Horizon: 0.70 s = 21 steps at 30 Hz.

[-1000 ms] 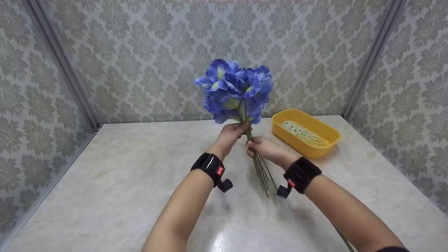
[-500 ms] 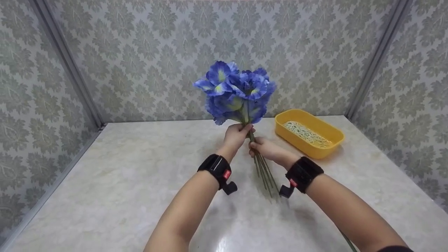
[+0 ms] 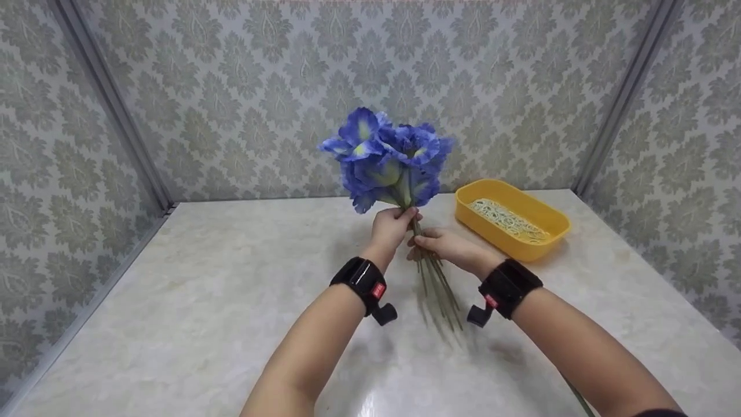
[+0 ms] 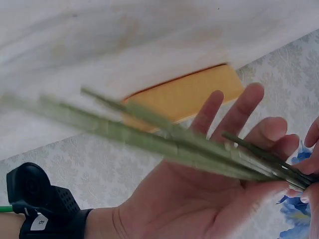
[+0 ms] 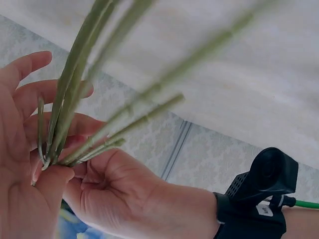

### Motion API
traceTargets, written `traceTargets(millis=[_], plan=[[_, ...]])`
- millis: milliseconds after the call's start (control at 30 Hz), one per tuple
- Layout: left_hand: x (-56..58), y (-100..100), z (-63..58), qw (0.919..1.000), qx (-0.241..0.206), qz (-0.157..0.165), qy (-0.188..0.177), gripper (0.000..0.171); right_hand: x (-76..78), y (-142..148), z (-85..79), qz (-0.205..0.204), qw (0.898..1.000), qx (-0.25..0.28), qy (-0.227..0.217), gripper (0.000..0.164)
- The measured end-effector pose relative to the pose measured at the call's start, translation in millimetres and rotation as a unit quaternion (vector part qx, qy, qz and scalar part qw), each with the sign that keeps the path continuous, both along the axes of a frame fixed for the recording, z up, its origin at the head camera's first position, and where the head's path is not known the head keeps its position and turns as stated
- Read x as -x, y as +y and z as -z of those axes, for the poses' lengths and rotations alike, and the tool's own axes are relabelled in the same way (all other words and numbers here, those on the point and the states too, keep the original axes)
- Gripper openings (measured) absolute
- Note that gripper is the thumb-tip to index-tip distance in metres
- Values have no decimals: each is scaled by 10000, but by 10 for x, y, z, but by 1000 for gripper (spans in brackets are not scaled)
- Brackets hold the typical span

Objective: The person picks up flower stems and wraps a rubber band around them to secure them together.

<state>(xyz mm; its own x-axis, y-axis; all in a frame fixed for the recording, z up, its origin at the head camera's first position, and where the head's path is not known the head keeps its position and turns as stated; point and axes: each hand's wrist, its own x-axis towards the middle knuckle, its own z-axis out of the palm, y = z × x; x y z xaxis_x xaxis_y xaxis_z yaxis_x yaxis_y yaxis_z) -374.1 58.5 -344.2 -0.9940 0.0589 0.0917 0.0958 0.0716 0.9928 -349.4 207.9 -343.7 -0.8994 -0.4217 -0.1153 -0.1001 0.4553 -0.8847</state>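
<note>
Left of the tub (image 3: pixel 512 246), above the bench (image 3: pixel 231 278), head view: blue flowers (image 3: pixel 382 168), the grip of the left hand (image 3: pixel 391 227) closed round them, that of the right hand (image 3: pixel 452 246) pinching just below. Left-wrist view: stems (image 4: pixel 144 141) pass before the tub; the right hand's outer fingers (image 4: pixel 238 112) extend. Right-wrist view: stems fan from both hands.

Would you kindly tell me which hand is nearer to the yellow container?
The right. The right hand holds the flower stems just left of the yellow container; the left hand grips them higher up, under the blooms, farther left of it.
</note>
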Motion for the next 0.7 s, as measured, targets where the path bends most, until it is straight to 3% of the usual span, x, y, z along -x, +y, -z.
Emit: traceTargets(millis=[200,300,500,700], plan=[[-2,-33,19,9997,-215,-90,39,28,5,44,-75,-108,9996,-243,83,49],[-1,-58,16,9993,-372,-54,29,28,24,124,-133,62,9975,-592,391,53],[13,-159,-6,9988,-458,-174,48,28,94,387,-281,775,9858,-927,1170,45],[28,-287,-24,9976,-592,-360,-11,28,169,734,-397,1388,9714,-1373,1353,41]])
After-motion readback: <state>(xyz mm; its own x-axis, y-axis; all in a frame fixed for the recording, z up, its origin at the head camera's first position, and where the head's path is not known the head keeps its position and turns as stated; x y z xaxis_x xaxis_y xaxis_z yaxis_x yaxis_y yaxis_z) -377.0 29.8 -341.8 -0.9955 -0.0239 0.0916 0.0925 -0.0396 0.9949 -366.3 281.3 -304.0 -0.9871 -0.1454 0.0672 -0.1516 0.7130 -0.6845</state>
